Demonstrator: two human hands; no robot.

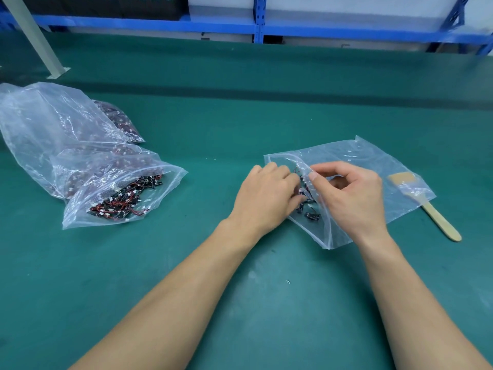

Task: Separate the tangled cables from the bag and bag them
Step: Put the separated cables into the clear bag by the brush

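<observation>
A clear zip bag lies on the green mat, mouth toward me. My right hand pinches its upper lip between thumb and forefinger and holds the mouth up. My left hand reaches into the opening with curled fingers among small black and red cables; whether it grips any is hidden. At the left, an open zip bag holds a tangled heap of red and black cables with white plugs.
Behind the left bag lie a large crumpled clear bag and another bag of cables. A wooden-handled brush lies partly under the right bag's far side. Blue shelving and a grey post stand at the back.
</observation>
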